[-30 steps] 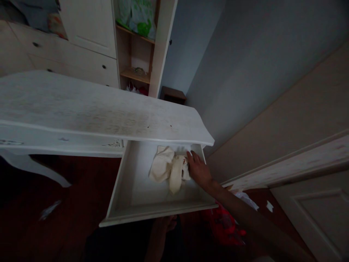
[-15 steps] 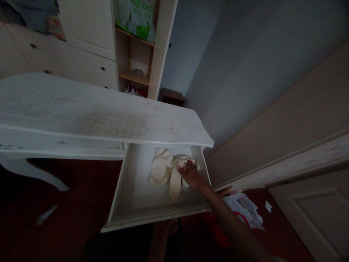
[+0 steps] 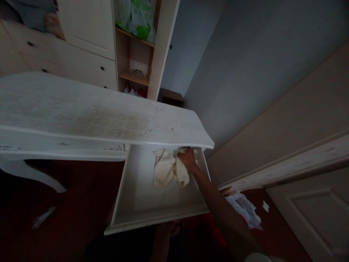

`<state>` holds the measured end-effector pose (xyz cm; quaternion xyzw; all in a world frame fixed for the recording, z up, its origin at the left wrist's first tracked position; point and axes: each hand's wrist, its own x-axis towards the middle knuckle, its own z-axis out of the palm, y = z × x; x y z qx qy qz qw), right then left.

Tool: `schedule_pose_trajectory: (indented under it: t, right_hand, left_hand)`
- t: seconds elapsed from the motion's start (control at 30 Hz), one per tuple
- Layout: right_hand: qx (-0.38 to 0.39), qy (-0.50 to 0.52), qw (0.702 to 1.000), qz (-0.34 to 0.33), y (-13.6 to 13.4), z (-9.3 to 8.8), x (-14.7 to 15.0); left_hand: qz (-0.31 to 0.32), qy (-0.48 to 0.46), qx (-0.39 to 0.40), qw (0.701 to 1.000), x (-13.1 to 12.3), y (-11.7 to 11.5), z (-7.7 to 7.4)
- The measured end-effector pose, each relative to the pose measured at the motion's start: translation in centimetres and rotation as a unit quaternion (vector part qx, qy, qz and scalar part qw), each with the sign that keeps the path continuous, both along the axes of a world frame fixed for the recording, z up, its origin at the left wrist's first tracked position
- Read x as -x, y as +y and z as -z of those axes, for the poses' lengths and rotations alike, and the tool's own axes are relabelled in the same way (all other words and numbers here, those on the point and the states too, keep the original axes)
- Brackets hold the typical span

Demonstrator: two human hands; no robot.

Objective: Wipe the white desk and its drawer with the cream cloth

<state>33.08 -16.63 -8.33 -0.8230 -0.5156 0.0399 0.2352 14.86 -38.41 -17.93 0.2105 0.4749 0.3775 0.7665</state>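
A white drawer (image 3: 141, 214) is pulled out from a white table (image 3: 109, 112). Inside it lies a crumpled cream cloth (image 3: 164, 169), bunched toward the drawer's back right. My right hand (image 3: 188, 158) reaches in from the right, its fingers closed on the cloth near the back right corner. Below the drawer's front panel is my left hand (image 3: 170, 228), low and in shadow; its fingers look curled, and what they hold, if anything, is hidden.
Behind the table stands a white cabinet (image 3: 87, 43) with an open door and shelves holding plastic bags (image 3: 140, 22). A white plastic bag (image 3: 244, 209) lies on the red floor at right. A wall runs close along the right side.
My right hand has moved deeper toward the drawer's back and closed on the cloth. The cloth's hanging front part has drawn back and bunched up. My left hand stays below the drawer.
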Motion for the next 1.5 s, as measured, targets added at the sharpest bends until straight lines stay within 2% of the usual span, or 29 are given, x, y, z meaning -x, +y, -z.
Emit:
schedule_pose_trajectory:
  t: [0.1, 0.23, 0.3, 0.43, 0.57, 0.67, 0.73, 0.83, 0.93, 1.1, 1.3, 1.5]
  right_hand:
    - [-0.004, 0.005, 0.998, 0.062, 0.7, 0.0, 0.6]
    - [-0.057, -0.009, 0.997, 0.046, 0.6, 0.4, 2.1]
    - [-0.074, -0.015, 0.997, 0.022, 0.5, 0.8, 3.6]
    - [-0.103, -0.023, 0.994, -0.033, 0.9, 1.6, 8.1]
    - [-0.142, -0.007, 0.987, -0.073, 1.9, 1.8, 13.0]
    - [-0.134, 0.014, 0.987, -0.089, 2.5, 1.7, 15.9]
    - [-0.124, 0.024, 0.983, -0.131, 2.7, 1.5, 17.5]
    - [-0.107, 0.034, 0.965, -0.238, 3.0, 1.0, 19.1]
    - [-0.076, 0.043, 0.944, -0.318, 3.5, 0.6, 19.5]
    - [-0.036, 0.048, 0.918, -0.391, 3.0, 0.4, 18.6]
    - [0.012, 0.006, 0.878, -0.479, -1.2, 0.8, 17.7]
    - [0.059, -0.025, 0.804, -0.591, -5.4, 0.3, 16.6]
  left_hand:
    - [0.001, 0.006, 0.001, 1.000, 0.0, 0.1, 0.2]
    - [0.046, 0.021, 0.016, 0.999, 0.3, 0.4, 0.3]
    - [0.052, 0.016, 0.010, 0.998, 0.4, 0.4, 0.3]
    - [0.022, 0.009, -0.014, 1.000, 0.5, 0.3, 0.1]
    - [0.063, -0.004, -0.003, 0.998, 0.8, 0.4, -0.1]
    - [0.066, -0.001, -0.015, 0.998, 0.9, 0.3, 0.1]
    - [0.066, 0.005, -0.019, 0.998, 0.8, 0.2, 0.2]
    - [0.064, 0.007, -0.023, 0.998, 0.6, 0.2, 0.3]
    - [0.055, 0.004, -0.029, 0.998, 0.4, 0.3, -0.2]
    - [0.031, 0.010, -0.025, 0.999, 0.2, 0.2, -1.1]
    - [0.028, 0.001, -0.025, 0.999, 0.1, 0.2, -1.7]
    - [0.012, -0.008, -0.036, 0.999, 0.2, 0.0, -2.4]
